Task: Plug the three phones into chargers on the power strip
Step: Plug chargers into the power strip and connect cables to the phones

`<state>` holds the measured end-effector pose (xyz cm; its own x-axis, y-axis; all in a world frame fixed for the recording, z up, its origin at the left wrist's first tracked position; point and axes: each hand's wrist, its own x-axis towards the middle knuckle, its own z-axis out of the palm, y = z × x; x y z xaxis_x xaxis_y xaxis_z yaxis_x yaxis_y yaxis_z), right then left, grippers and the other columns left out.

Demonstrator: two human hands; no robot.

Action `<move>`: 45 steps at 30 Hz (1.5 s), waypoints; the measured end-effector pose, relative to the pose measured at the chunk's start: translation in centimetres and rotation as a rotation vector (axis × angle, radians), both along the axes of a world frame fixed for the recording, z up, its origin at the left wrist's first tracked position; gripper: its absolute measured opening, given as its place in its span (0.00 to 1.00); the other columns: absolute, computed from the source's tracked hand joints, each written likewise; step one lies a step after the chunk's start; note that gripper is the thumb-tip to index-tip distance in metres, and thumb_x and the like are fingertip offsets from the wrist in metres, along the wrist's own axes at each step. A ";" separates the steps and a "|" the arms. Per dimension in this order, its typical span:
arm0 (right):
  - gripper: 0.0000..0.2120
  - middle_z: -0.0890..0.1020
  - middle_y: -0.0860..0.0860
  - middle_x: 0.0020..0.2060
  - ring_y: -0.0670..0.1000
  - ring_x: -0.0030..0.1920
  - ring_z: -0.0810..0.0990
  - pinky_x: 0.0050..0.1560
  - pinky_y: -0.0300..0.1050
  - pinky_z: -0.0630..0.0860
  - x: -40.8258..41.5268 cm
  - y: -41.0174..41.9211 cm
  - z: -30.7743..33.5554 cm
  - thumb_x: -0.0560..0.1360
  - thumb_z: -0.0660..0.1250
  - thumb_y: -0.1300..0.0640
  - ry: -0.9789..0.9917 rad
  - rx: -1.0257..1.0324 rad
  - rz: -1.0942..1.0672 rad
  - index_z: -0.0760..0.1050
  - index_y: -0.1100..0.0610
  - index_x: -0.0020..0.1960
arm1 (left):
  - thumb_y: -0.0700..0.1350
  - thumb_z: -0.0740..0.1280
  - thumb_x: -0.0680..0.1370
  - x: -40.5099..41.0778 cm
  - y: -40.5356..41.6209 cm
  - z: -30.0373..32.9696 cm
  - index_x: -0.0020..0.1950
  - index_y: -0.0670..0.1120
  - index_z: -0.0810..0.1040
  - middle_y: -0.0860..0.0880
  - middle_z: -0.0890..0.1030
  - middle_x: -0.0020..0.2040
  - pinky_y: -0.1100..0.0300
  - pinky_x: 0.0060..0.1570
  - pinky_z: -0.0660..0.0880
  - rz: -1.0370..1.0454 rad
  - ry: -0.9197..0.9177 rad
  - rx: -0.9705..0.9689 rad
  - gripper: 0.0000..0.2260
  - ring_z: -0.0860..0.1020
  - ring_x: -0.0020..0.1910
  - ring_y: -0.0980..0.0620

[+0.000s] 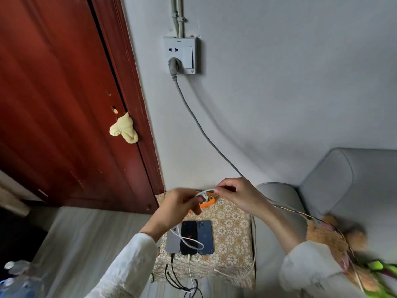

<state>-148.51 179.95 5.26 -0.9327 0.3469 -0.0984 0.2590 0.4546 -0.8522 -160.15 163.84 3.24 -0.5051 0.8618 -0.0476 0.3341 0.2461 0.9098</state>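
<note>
Over patterned cloth (232,224), left hand (176,206) grips charger (205,197); right hand (238,195) pinches white cable (206,191).

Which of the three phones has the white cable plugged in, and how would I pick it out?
Find the small table with the floral cloth between the red door and the grey sofa. Three phones lie side by side on it. The middle phone is glossy black, between a grey phone and a blue phone; the white cable enters its near end.
</note>
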 end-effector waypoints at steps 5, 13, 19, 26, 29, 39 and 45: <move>0.10 0.77 0.45 0.27 0.43 0.28 0.71 0.30 0.34 0.64 1.4 2.0 -2.3 0.73 0.68 0.50 -0.126 0.037 -0.049 0.78 0.56 0.38 | 0.38 0.61 0.77 -1.4 -1.4 -0.1 0.43 0.44 0.81 0.48 0.83 0.32 0.65 0.36 0.78 0.327 -0.302 0.342 0.09 0.82 0.32 0.51; 0.09 0.76 0.46 0.26 0.40 0.27 0.72 0.33 0.37 0.68 2.7 3.3 -4.6 0.76 0.64 0.55 -0.011 0.092 -0.236 0.79 0.55 0.40 | 0.40 0.65 0.76 -5.5 -2.5 -0.6 0.61 0.45 0.70 0.50 0.80 0.46 0.61 0.39 0.77 0.600 0.000 0.112 0.14 0.80 0.40 0.53; 0.07 0.81 0.46 0.33 0.42 0.31 0.74 0.32 0.29 0.66 -0.1 0.3 -2.2 0.75 0.65 0.53 0.132 0.125 -0.090 0.81 0.51 0.46 | 0.45 0.66 0.75 -1.1 0.5 0.5 0.53 0.52 0.75 0.55 0.79 0.34 0.69 0.28 0.71 -0.017 0.134 -0.099 0.07 0.75 0.26 0.62; 0.13 0.79 0.52 0.35 0.48 0.36 0.78 0.30 0.34 0.67 2.3 2.3 -4.8 0.76 0.62 0.51 -0.180 0.396 -0.286 0.80 0.58 0.42 | 0.38 0.60 0.78 -1.4 -1.0 1.1 0.41 0.45 0.77 0.47 0.76 0.29 0.66 0.31 0.75 0.281 -0.120 0.245 0.10 0.75 0.27 0.57; 0.21 0.78 0.59 0.48 0.59 0.52 0.76 0.47 0.47 0.72 3.8 2.9 -6.1 0.79 0.54 0.46 -0.424 0.556 -0.320 0.80 0.58 0.47 | 0.39 0.61 0.78 -1.7 -1.6 0.9 0.44 0.44 0.79 0.49 0.78 0.30 0.67 0.31 0.76 0.296 -0.282 0.236 0.08 0.76 0.29 0.56; 0.19 0.83 0.56 0.37 0.58 0.40 0.80 0.33 0.43 0.63 1.7 -0.5 -5.0 0.76 0.59 0.45 -0.263 0.702 -0.282 0.79 0.58 0.39 | 0.46 0.64 0.76 0.7 1.6 -0.1 0.44 0.51 0.80 0.52 0.75 0.30 0.66 0.29 0.66 -0.108 0.108 -0.086 0.05 0.68 0.25 0.60; 0.08 0.80 0.56 0.36 0.51 0.36 0.79 0.32 0.38 0.78 2.0 1.8 -7.6 0.73 0.60 0.71 -0.077 -0.815 -0.627 0.77 0.66 0.48 | 0.39 0.62 0.77 -0.2 -0.7 -1.6 0.39 0.46 0.78 0.48 0.77 0.33 0.59 0.37 0.72 -0.235 -0.072 -0.194 0.09 0.74 0.32 0.51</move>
<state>-146.53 181.78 -2.30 -0.5885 0.5702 -0.5732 0.3174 -0.4891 -0.8124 -160.31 163.18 1.66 -0.2823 0.9260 -0.2508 0.3390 0.3409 0.8769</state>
